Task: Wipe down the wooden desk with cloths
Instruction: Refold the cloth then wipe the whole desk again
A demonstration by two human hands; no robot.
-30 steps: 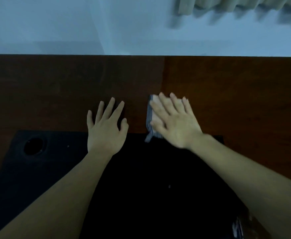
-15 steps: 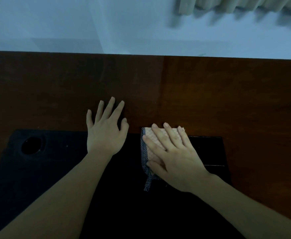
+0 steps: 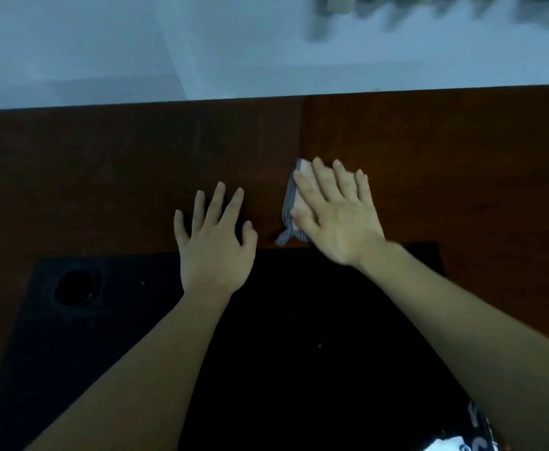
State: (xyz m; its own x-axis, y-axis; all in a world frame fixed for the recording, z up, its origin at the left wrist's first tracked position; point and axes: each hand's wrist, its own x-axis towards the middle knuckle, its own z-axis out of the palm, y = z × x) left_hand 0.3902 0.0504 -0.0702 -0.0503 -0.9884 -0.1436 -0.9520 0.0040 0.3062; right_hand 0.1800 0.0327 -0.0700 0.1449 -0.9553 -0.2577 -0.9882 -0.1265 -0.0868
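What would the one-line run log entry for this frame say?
right hand: flat on grey-edged pink cloth, on brown wooden desk | left hand: spread, bracing at black mat edge | step: wiping

One head-worn camera looks steeply down, close over the desk (image 3: pixel 429 151).

folded pale cloth (image 3: pixel 294 203) with grey fringed edge lies flat on dark reddish-brown wooden counter (image 3: pixel 461 164), near black mat.

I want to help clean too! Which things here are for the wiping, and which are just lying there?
For wiping: folded pink cloth with grey edge, right hand pressing it, dark brown wooden desk.

Just there: left hand resting flat, black desk mat, round black hole.
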